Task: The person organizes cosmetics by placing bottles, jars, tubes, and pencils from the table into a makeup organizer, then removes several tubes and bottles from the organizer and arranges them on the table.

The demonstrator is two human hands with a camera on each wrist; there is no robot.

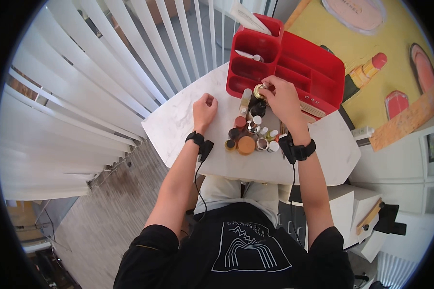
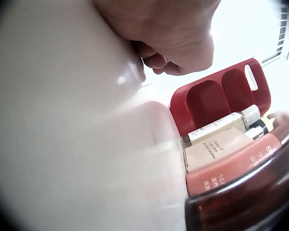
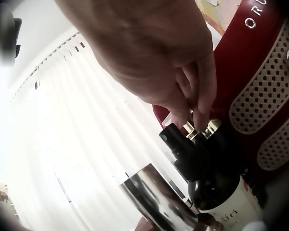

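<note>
My right hand (image 1: 282, 98) reaches to the front of the red organizer (image 1: 340, 79) and pinches the gold top of a bottle (image 1: 258, 91) between thumb and fingers. In the right wrist view its fingertips are on the gold cap (image 3: 213, 126), behind a black spray bottle (image 3: 207, 178) that hides the lower part. My left hand (image 1: 205, 111) rests on the white table left of the bottles, fingers loosely curled, holding nothing. Close to it in the left wrist view stand a salmon-coloured bottle (image 2: 231, 161) and a dark brown one (image 2: 250, 192).
Several small bottles and jars crowd the marble-patterned table (image 1: 173, 118), among them an orange-lidded jar (image 1: 246, 145). White tubes stick out of the organizer's left compartments. Vertical blinds (image 1: 82, 96) hang at the left; a painted lipstick board (image 1: 318, 24) leans behind the organizer.
</note>
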